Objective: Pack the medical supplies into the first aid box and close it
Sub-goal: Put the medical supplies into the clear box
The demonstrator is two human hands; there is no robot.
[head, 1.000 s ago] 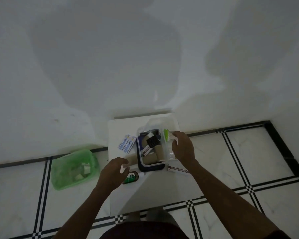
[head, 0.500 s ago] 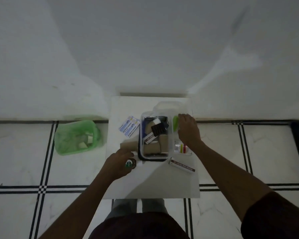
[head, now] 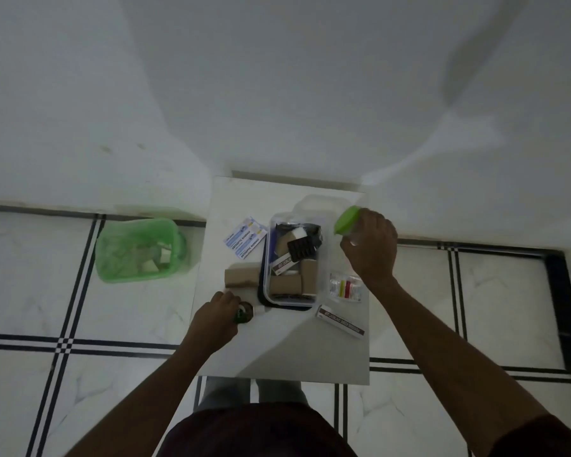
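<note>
The clear first aid box (head: 267,258) stands open on the small white table (head: 277,351), holding brown rolls, a black comb-like item and a small carton. My right hand (head: 370,249) holds a clear jar with a green lid (head: 346,219) lifted to the right of the box. My left hand (head: 216,316) grips a small green-and-white tube (head: 244,315) at the box's front left corner. A brown roll (head: 241,275), antiseptic bandage packets (head: 244,237), a vial packet (head: 345,288) and a long ointment carton (head: 340,321) lie on the table. The clear box lid (head: 317,202) lies behind the box.
A green plastic basket (head: 139,249) with scraps sits on the tiled floor left of the table. A white wall runs right behind the table. My legs show under the table's near edge.
My right hand has lifted the green-lidded jar up and to the right, away from the box. My left hand has closed on the small tube. The camera has tilted further down.
</note>
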